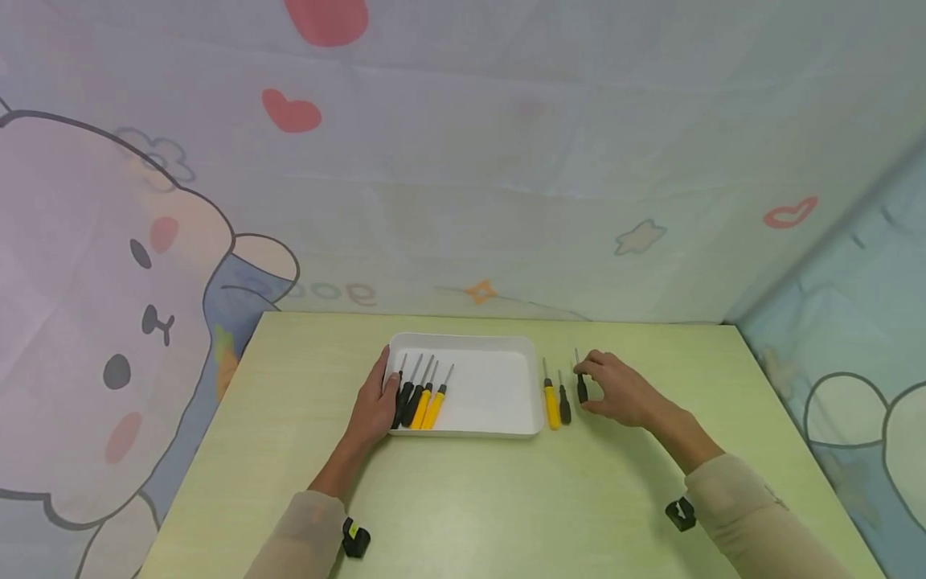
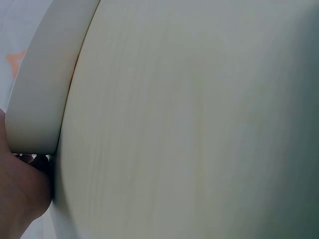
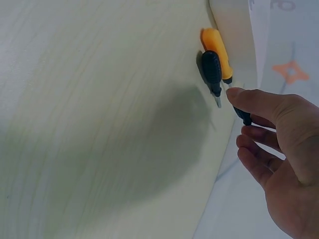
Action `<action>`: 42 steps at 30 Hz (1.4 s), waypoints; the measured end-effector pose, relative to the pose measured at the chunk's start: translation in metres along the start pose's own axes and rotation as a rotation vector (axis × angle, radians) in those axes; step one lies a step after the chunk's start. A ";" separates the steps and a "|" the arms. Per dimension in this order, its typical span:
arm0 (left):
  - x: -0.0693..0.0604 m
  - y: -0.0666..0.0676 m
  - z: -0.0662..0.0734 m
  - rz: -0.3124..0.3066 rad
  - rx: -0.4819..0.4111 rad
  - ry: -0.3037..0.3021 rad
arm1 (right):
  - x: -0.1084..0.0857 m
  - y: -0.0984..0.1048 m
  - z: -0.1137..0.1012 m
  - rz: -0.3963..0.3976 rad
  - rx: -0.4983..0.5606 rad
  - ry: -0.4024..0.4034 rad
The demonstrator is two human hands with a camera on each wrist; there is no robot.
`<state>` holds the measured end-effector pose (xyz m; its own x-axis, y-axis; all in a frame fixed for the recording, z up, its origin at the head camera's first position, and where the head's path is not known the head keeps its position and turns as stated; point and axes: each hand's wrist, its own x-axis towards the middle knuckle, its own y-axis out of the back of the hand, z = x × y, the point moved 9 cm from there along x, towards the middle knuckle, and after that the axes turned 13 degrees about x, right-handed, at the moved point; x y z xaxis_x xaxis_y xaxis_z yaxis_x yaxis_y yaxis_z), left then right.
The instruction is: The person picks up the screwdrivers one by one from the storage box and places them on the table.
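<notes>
My left hand (image 1: 376, 406) grips the left edge of a white tray (image 1: 499, 394), its thumb over the rim. Inside the tray, on its left side, several screwdrivers lie side by side, black-handled ones next to a yellow-handled screwdriver (image 1: 434, 410) and another like it. To the right of the tray, my right hand (image 1: 618, 390) pinches a small black screwdriver (image 1: 582, 389) by its handle between thumb and fingers. Between the tray and this hand, a yellow screwdriver (image 1: 552, 404) and a short black screwdriver (image 1: 565, 406) lie on the table. The left wrist view shows the tray's outer wall (image 2: 45, 84).
The pale green wooden table (image 1: 463, 507) ends at a patterned cloth backdrop (image 1: 463, 161) behind the tray. Another cloth hangs on the right side. Each wrist carries a small black device, such as the left one (image 1: 355, 537).
</notes>
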<state>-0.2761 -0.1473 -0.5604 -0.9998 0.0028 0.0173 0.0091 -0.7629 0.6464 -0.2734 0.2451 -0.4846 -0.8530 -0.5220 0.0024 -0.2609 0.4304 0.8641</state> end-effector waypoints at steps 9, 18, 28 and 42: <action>0.000 -0.001 -0.002 -0.001 -0.002 -0.002 | -0.002 -0.011 0.010 -0.011 -0.001 -0.006; 0.000 0.000 -0.002 0.002 -0.004 -0.009 | -0.004 -0.018 0.015 -0.031 0.011 -0.025; 0.001 -0.001 -0.003 0.006 0.022 -0.005 | -0.003 -0.024 0.015 -0.064 0.034 -0.047; 0.001 0.001 -0.001 0.009 0.018 0.002 | -0.003 -0.027 0.012 -0.070 0.033 0.005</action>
<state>-0.2772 -0.1490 -0.5602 -0.9998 -0.0050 0.0217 0.0181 -0.7509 0.6602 -0.2694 0.2441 -0.5141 -0.8300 -0.5550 -0.0549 -0.3345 0.4167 0.8453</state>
